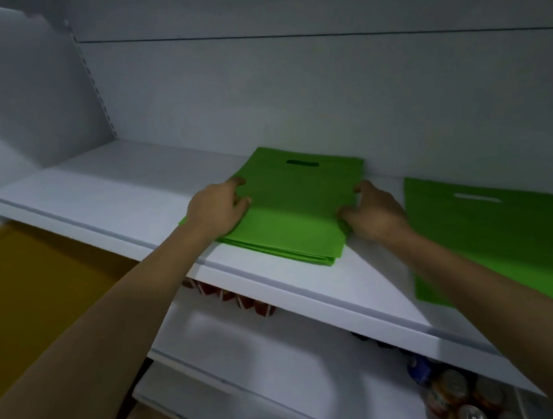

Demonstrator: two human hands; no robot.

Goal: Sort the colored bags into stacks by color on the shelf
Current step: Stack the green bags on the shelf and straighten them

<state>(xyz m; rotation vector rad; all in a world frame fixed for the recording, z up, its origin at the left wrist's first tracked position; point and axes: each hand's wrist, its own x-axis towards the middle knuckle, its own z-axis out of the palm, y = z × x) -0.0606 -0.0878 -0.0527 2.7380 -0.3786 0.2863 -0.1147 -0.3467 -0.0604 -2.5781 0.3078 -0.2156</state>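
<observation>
A stack of green bags (288, 208) with a cut-out handle lies flat on the white shelf (95, 202), near the back wall. My left hand (218, 210) holds the stack's left edge with curled fingers. My right hand (372, 214) grips the stack's right edge, thumb toward the back. Another green bag (500, 246) lies flat on the same shelf to the right, apart from the stack, and my right forearm crosses over its near corner.
A yellow surface (30, 296) shows at lower left, below the shelf. The lower shelves hold red-brown packs (229, 295) and several drink cans (458, 392). The shelf's left part is bare white board, with a slotted upright (95, 81) at the back left.
</observation>
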